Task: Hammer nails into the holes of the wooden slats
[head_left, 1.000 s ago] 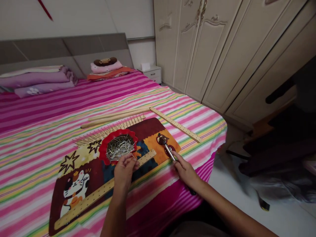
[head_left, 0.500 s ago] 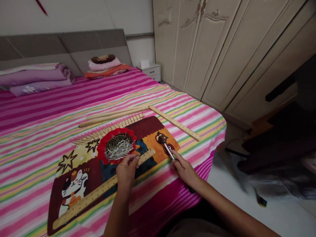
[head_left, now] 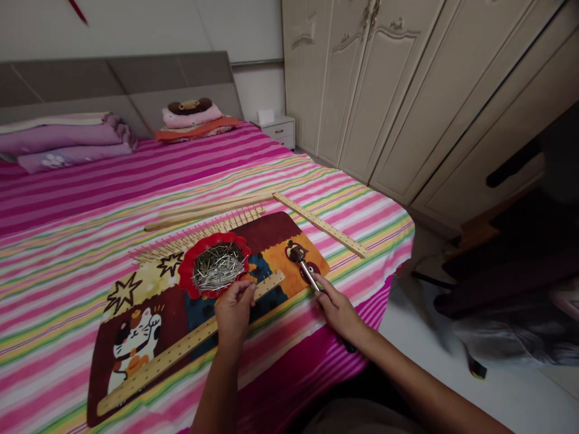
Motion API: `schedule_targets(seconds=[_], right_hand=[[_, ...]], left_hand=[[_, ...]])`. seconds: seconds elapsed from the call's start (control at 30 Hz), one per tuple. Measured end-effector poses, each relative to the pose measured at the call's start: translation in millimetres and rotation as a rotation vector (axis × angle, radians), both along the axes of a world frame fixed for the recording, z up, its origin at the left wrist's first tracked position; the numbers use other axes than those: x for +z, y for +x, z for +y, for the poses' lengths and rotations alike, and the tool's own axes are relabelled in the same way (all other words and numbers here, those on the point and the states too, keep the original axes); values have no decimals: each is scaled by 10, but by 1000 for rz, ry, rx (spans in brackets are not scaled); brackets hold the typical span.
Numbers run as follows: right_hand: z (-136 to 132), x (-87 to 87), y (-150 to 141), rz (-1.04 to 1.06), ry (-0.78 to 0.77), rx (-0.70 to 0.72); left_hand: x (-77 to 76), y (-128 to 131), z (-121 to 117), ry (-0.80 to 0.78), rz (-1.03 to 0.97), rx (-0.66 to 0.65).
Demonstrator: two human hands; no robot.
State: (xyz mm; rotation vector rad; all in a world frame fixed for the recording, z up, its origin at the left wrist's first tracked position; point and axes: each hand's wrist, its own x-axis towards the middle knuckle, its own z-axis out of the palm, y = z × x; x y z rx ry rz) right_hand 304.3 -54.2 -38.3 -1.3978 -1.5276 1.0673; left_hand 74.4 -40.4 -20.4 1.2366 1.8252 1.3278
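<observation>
My left hand (head_left: 234,310) hovers over a long wooden strip with a row of holes (head_left: 181,348), fingers pinched together by the rim of a red dish full of thin metal nails (head_left: 215,271). What the pinch holds is too small to see. My right hand (head_left: 337,310) grips the handle of a small hammer (head_left: 302,266), whose head rests on the cartoon mat (head_left: 145,313). The mat lies on a striped bed cover.
Beyond the dish lie a comb-like wooden strip studded with nails (head_left: 199,235), plain wooden sticks (head_left: 203,212) and another holed strip (head_left: 321,225). Folded bedding (head_left: 67,141) sits at the headboard. Cream wardrobe doors (head_left: 384,90) stand to the right; the bed edge drops to the floor there.
My left hand has drawn back slightly from the dish of nails with its fingers pinched. The right hand and hammer have stayed put. The view has tilted a little.
</observation>
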Motion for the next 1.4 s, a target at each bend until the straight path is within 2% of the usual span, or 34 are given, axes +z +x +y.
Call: schedule_targets(seconds=[0.13, 0.3, 0.4, 0.57, 0.63, 0.7, 0.9, 1.03, 1.17, 1.27, 1.33, 1.4], right_hand=[[3, 25, -2, 2, -16, -15], [-53, 112, -12, 56, -51, -33], [-140, 309, -32, 120, -63, 55], [-243, 780, -145, 199, -194, 287], [-250, 892, -200, 182, -205, 324], [-243, 932, -242, 161, -182, 336], [-199, 865, -268, 76, -103, 374], [-216, 828, -230, 91, -141, 356], [-169, 735, -171, 215, -183, 196], [-77, 596, -131, 321, -302, 16], [-28, 493, -113, 412, -400, -79], [-3, 403, -103, 482, -469, -131]], left_hand=[[65, 39, -18, -76, -15, -18], [80, 43, -17, -73, 70, -25], [53, 25, -19, -79, 118, -47], [20, 11, -33, -65, 209, -57], [8, 15, -37, -58, 214, -66], [-6, 19, -37, -61, 206, -79], [-33, 13, -28, -56, 244, -82], [-41, 20, -22, -48, 248, -86], [-41, 59, -27, -34, 220, -60], [-23, 36, -58, -11, 163, -57], [30, -50, -94, 0, 157, -35], [128, -196, -124, 12, 245, 26]])
